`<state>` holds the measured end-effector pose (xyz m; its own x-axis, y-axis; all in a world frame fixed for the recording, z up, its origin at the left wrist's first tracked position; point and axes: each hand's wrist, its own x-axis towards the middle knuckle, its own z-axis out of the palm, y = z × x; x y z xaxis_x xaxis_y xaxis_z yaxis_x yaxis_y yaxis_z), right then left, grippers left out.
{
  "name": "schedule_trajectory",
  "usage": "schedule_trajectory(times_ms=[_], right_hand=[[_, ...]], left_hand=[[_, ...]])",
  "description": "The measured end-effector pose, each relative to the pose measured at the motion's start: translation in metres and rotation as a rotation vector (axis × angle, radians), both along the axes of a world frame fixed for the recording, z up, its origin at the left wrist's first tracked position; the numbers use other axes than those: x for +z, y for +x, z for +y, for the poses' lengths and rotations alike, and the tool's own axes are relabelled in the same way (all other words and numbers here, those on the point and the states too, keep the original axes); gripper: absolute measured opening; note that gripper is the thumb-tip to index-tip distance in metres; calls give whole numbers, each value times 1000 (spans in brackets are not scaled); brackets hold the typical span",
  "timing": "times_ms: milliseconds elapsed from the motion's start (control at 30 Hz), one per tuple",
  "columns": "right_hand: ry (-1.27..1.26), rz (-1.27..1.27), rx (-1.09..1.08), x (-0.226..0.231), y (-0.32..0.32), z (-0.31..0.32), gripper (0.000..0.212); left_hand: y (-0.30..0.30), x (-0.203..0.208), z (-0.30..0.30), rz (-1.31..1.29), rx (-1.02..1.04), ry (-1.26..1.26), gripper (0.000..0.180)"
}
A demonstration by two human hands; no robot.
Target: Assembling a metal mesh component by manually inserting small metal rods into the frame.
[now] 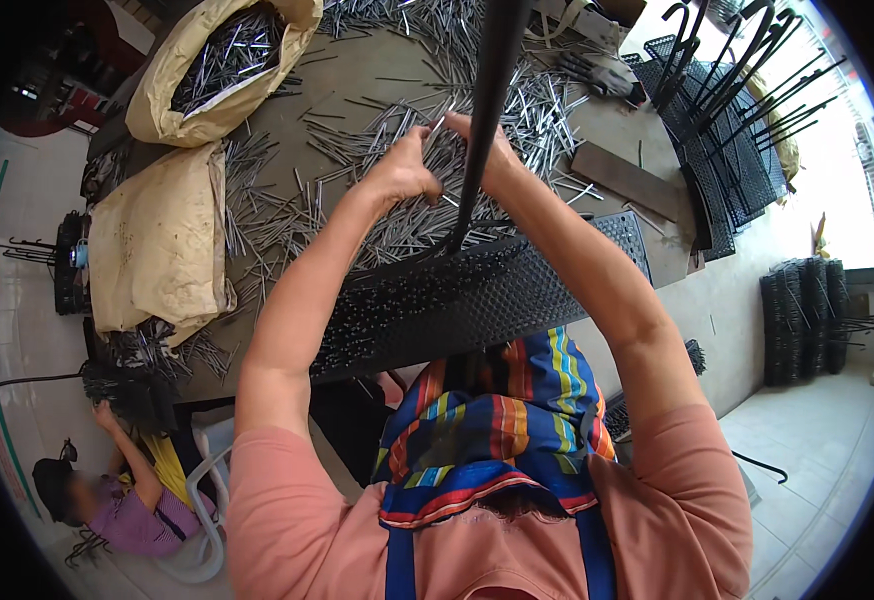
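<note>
Thin, short metal rods (387,225) lie in a loose, shiny heap on the worktable. My left hand (400,170) reaches into that heap, its thumb spread well away from its fingers. Beside it, the fingertips of my right hand (497,160) are closed on a few bright metal rods, close to the left fingertips. A dark upright bar (485,110) crosses in front and hides part of the right hand. Below my forearms, a black perforated metal rack (497,290) stands along the near table edge, with many rod ends showing in the holes at its left.
An open paper sack (147,110) of rods and a flattened sack (157,235) lie at left. At right are a flat bar (627,180), a dark glove (597,75) and hooked perforated racks (727,130). Another person (147,500) works at lower left.
</note>
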<state>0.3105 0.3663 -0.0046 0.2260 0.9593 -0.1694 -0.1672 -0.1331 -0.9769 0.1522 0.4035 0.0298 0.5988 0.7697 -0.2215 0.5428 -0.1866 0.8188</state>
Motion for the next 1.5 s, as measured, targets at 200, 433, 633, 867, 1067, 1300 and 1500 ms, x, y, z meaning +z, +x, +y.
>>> schedule_trajectory(times_ms=[200, 433, 633, 867, 1067, 1300, 1500], right_hand=[[-47, 320, -68, 31, -19, 0, 14], [-106, -162, -105, -8, 20, 16, 41], [-81, -787, -51, -35, 58, -18, 47], [315, -583, -312, 21, 42, -118, 24], [422, -790, -317, 23, -18, -195, 16], [355, -755, 69, 41, -97, -231, 13], [541, -450, 568, 52, -164, -196, 46]], left_hand=[[-14, -54, 22, 34, 12, -106, 36], [-79, -16, 3, 420, 229, 94, 30], [-224, -31, 27, -512, 744, -268, 12], [-308, -48, -45, -717, 946, 146, 17], [-342, -164, -105, -303, 1151, 426, 22], [-327, -50, -132, -1050, 1119, -104, 30], [-210, -3, -284, -987, 599, -780, 45]])
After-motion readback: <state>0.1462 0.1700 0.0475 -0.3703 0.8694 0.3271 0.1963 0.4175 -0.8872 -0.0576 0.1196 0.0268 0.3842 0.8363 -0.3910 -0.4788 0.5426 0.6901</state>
